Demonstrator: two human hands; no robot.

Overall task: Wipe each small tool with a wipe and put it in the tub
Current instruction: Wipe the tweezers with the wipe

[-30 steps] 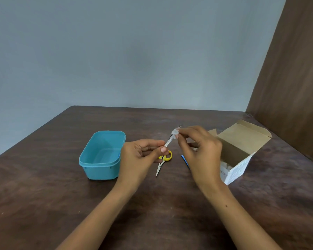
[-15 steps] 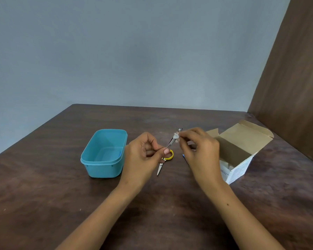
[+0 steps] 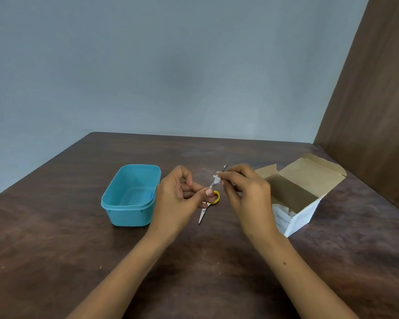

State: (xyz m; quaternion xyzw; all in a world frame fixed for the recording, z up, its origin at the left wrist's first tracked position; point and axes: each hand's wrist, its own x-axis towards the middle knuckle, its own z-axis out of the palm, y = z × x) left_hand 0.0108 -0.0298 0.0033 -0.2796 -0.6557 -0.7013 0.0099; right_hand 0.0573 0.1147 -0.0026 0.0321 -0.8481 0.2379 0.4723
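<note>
On a dark wooden table (image 3: 55,238), an open cardboard box (image 3: 302,192) stands at the person's right and a teal plastic tub (image 3: 124,212) at the left, its interior showing no tool so far. Between them, the left hand (image 3: 177,201) pinches a slim metal tool (image 3: 213,184) by its lower end, thumb and fingers curled round it above a pair of yellow-handled scissors (image 3: 207,204) lying on the table. The right hand (image 3: 247,192) pinches a small white wipe (image 3: 217,180) around the tool's shaft. Over the past second the wipe has travelled up the shaft toward the dark tip, suggesting the wiping pass is nearly complete and the tool could soon go into the tub just beside the left hand.
</note>
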